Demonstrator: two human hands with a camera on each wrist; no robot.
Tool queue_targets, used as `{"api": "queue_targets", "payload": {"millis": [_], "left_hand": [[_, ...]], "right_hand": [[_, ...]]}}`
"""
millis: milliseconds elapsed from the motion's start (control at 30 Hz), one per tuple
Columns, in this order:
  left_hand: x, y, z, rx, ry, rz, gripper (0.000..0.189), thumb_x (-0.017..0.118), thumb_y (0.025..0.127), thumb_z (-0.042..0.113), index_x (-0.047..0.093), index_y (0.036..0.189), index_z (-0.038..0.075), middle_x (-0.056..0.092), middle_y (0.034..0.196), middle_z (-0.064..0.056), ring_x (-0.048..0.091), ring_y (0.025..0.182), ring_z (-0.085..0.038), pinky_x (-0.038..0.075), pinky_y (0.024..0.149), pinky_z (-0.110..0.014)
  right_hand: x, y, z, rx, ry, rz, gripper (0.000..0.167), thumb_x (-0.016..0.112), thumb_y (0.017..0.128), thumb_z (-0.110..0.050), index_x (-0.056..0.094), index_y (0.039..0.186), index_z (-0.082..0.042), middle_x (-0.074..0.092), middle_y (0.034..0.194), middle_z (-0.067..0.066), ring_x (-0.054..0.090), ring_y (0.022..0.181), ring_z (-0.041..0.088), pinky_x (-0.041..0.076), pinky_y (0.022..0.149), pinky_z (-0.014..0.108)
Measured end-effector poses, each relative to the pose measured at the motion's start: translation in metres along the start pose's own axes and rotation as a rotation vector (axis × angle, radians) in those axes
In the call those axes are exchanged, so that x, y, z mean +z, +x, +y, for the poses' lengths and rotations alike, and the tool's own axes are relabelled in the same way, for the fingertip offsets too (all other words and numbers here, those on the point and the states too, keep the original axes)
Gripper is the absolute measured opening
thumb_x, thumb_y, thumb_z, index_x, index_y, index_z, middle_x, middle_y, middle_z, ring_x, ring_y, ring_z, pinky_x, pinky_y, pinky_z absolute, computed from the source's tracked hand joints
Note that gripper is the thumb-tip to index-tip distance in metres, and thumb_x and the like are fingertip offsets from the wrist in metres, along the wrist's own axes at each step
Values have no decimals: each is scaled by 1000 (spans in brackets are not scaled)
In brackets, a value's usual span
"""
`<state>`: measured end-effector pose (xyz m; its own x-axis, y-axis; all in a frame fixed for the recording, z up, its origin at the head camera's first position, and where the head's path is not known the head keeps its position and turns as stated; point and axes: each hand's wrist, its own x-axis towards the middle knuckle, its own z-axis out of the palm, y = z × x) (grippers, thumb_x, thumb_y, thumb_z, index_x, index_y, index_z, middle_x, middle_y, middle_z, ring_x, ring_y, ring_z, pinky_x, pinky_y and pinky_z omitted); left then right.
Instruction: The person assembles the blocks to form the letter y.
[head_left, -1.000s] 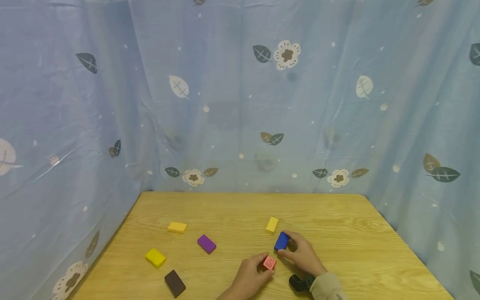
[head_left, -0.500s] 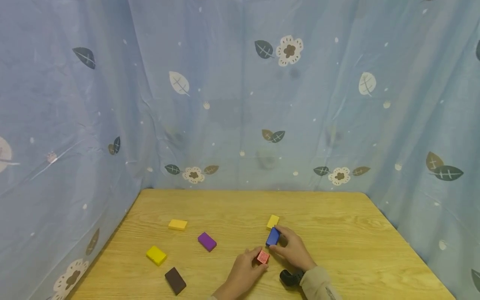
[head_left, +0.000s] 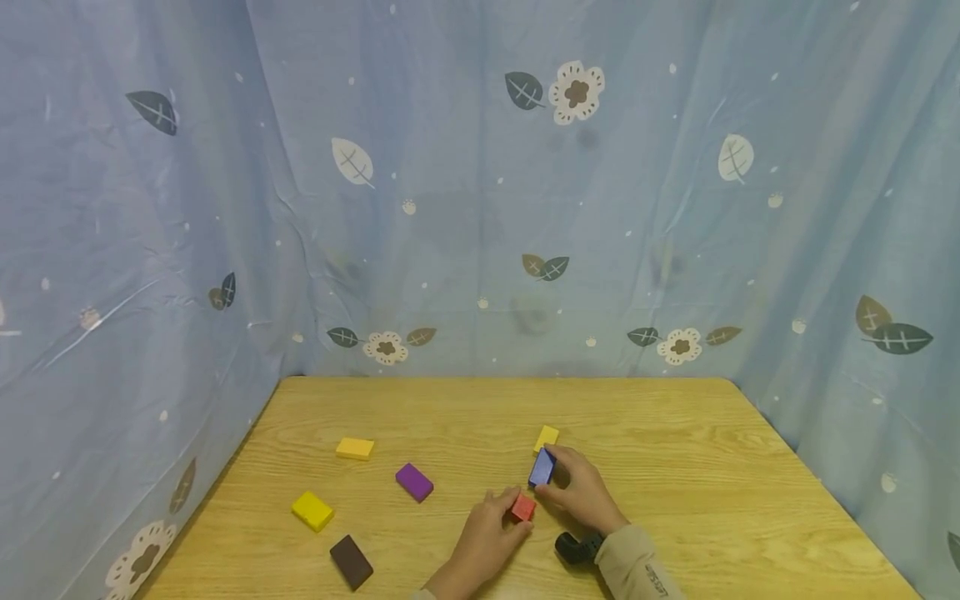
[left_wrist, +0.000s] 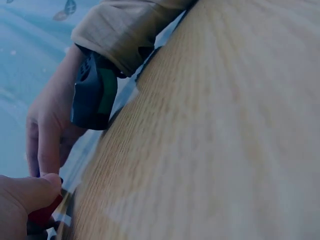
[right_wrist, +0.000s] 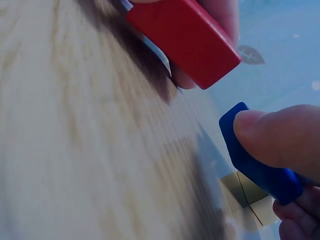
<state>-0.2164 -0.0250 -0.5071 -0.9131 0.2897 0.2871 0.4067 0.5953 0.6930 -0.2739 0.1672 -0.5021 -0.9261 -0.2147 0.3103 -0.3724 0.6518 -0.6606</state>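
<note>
Between its thumb and fingers my left hand (head_left: 486, 537) pinches a red block (head_left: 523, 507). The right wrist view shows that red block (right_wrist: 187, 42) held above the table. My right hand (head_left: 585, 492) grips a blue block (head_left: 542, 468) by its ends, thumb nearest me. In the right wrist view the blue block (right_wrist: 260, 172) is tilted and apart from the red one. Just behind the blue block lies a yellow block (head_left: 547, 437), partly covered in the head view. Only a sliver of the red block (left_wrist: 44, 214) shows in the left wrist view.
On the left of the wooden table (head_left: 675, 442) lie a purple block (head_left: 415, 482), an orange-yellow block (head_left: 355, 449), a bright yellow block (head_left: 312, 511) and a dark brown block (head_left: 351, 562). A patterned blue curtain (head_left: 480, 208) hangs around the table. A black device (head_left: 577, 548) sits at the right wrist.
Both hands have shifted left and slightly away from me, still holding their blocks. The blue block has come closer to the yellow block and tilted. The loose blocks lie where they were.
</note>
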Motion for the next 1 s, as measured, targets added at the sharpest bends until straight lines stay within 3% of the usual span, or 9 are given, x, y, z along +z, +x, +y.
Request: {"api": "queue_targets", "payload": {"millis": [300, 533, 700, 1000], "left_hand": [[2, 3, -6, -12, -41, -35, 51, 71, 85, 21, 57, 129, -1, 59, 128, -18, 52, 120, -41, 38, 103, -55], [3, 5, -6, -33, -30, -42, 52, 70, 86, 26, 57, 129, 1, 59, 128, -19, 52, 115, -51, 43, 98, -57], [1, 10, -8, -45, -7, -42, 53, 69, 86, 30, 57, 130, 4, 60, 127, -18, 53, 115, -49, 45, 96, -57], [0, 10, -8, 16, 32, -19, 52, 71, 84, 28, 58, 129, 4, 63, 122, -18, 57, 110, -49, 49, 92, -54]], "right_hand": [[4, -1, -1, -40, -45, 1, 66, 81, 73, -22, 55, 130, -2, 58, 127, 18, 52, 119, 37, 41, 101, 54], [6, 0, 4, -62, -50, 6, 67, 81, 73, -25, 55, 131, -3, 57, 128, 17, 52, 119, 36, 42, 101, 54], [7, 5, 7, -88, -61, 3, 68, 80, 75, -27, 54, 133, -4, 57, 129, 16, 51, 118, 34, 43, 100, 54], [7, 5, 7, -81, -76, -27, 70, 79, 76, -28, 52, 135, -5, 56, 130, 17, 51, 118, 35, 44, 98, 55]]}}
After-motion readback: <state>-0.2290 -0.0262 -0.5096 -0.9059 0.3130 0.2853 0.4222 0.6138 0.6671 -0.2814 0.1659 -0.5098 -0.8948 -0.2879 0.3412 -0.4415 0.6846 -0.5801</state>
